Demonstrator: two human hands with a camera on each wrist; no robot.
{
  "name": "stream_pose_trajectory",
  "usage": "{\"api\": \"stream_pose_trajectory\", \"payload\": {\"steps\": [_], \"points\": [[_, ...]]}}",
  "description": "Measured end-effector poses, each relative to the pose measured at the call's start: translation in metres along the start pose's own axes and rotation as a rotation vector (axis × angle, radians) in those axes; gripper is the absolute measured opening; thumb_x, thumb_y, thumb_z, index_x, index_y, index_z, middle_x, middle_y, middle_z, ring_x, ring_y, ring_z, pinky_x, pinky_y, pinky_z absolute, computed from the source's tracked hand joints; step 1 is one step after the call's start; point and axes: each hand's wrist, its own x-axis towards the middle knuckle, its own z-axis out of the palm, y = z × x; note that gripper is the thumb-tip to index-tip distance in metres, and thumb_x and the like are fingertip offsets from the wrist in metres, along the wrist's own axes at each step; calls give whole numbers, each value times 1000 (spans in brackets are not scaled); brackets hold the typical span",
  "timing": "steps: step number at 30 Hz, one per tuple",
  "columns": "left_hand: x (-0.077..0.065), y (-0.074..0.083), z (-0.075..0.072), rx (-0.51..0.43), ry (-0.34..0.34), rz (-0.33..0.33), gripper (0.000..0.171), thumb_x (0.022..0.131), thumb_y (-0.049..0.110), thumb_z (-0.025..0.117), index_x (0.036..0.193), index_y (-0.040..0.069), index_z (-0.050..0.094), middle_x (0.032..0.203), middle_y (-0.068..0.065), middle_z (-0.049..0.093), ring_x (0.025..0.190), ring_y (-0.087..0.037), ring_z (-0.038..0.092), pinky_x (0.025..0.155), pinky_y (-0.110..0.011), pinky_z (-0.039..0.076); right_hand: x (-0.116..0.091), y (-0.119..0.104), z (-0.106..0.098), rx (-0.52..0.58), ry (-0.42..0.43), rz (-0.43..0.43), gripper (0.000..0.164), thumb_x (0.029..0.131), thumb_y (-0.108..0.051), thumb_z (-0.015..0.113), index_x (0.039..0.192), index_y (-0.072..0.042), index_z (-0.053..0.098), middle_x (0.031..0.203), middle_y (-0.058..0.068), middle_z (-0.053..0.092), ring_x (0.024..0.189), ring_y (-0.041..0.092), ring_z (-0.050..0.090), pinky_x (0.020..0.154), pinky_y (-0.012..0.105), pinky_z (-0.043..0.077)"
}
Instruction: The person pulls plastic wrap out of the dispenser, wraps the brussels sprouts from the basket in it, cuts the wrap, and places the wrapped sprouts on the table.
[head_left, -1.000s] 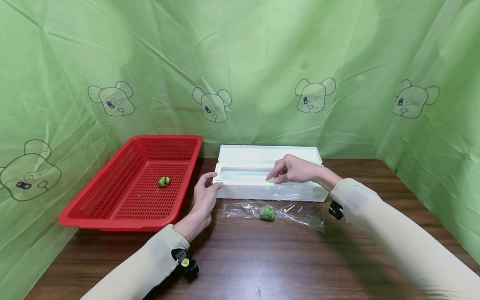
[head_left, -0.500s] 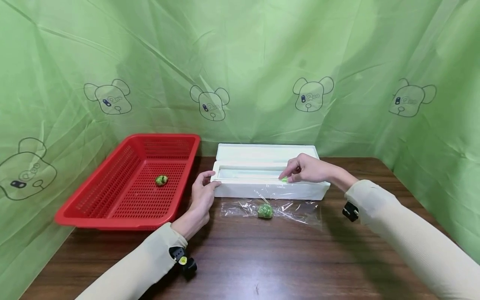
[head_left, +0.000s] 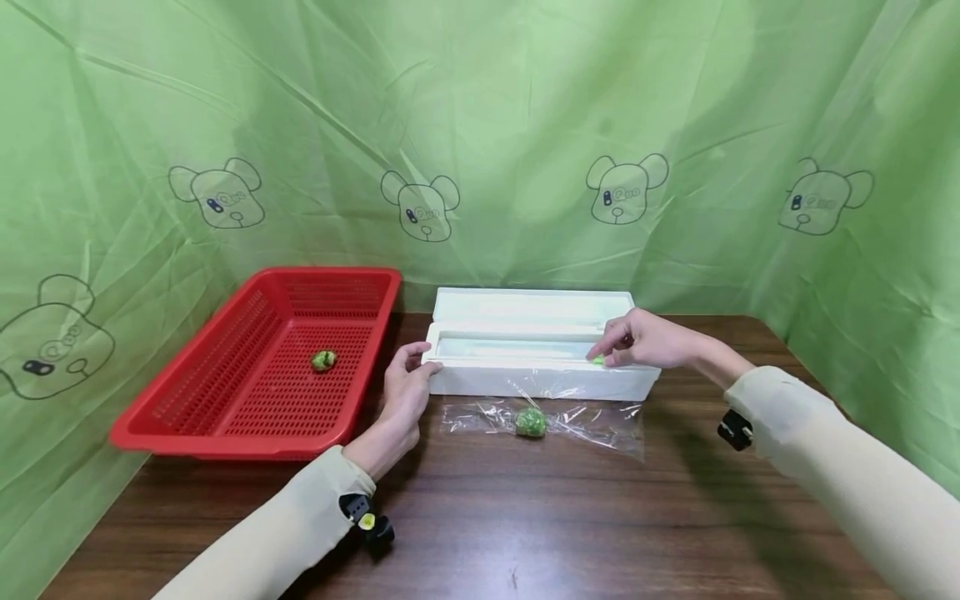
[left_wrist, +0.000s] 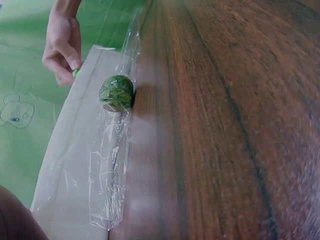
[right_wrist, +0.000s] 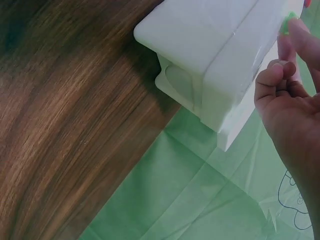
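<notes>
While a green ball [head_left: 531,422] in film [head_left: 480,414] lay before a white box [head_left: 465,382], the left hand [head_left: 405,392] gripped it, the right hand [head_left: 656,337] pinched its slider [head_left: 598,361], cutting apparently nearly finished; an unwrapped ball [head_left: 323,361] waited in the basket [head_left: 225,450].

The fingers of the right hand [head_left: 648,337] partly hide the bright green piece [head_left: 598,361], too small to make out its shape; the right wrist view's top edge cuts off the white box [right_wrist: 220,30], and the head view crops both sleeves [head_left: 847,479]
</notes>
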Motion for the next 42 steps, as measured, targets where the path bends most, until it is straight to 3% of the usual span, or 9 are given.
{"api": "stream_pose_trajectory", "payload": {"steps": [9,19,34,37,42], "points": [[1,-2,2,-6,5,1,36,92,0,67,128,3,64,111,-12,55,96,-20,51,85,-32,40,-11,3,-6,-35,5,-12,22,90,0,78,112,-2,81,78,2,57,71,16,48,64,25,42],[0,1,-3,10,13,-1,36,94,1,67,129,3,63,116,-13,55,103,-24,51,89,-34,41,-32,16,-16,-54,40,-5,21,91,1,77,111,-4,82,79,1,57,72,14,49,65,26,44],[-1,0,2,-1,2,-1,36,94,0,66,129,4,63,115,-14,54,101,-24,51,88,-34,40,-55,26,-25,-64,72,-6,23,90,2,78,112,-2,81,87,1,65,74,10,50,65,25,45],[-2,1,2,11,6,-1,37,94,0,65,130,4,63,116,-15,54,102,-25,52,89,-34,40,-57,28,-24,-56,79,-15,23,91,3,77,113,-3,81,90,3,67,75,10,52,66,25,46],[-7,-2,-2,111,-2,22,36,100,5,65,136,9,62,122,-16,55,109,-27,51,91,-36,40,-60,25,-16,-80,134,-2,21,93,0,77,113,-4,81,103,4,75,82,11,61,70,26,51]]}}
